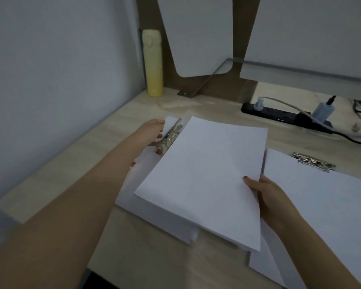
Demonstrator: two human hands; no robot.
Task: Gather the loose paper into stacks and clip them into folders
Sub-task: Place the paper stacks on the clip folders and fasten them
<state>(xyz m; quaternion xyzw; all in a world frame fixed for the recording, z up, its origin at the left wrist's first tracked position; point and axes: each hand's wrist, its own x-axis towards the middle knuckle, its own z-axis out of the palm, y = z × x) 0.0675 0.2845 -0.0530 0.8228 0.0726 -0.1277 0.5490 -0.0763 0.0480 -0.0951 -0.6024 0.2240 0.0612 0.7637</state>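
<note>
The left hand (152, 130) presses the metal clip (168, 137) near the desk's (117, 130) left edge; the right hand (263, 190) pinches the paper stack (202, 174), which should slide squarely under before release.

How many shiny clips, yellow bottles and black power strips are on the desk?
Metal folder clips: 2, one by the left hand, one on the right folder
Yellow bottles: 1
Black power strips: 1
Total: 4
</note>
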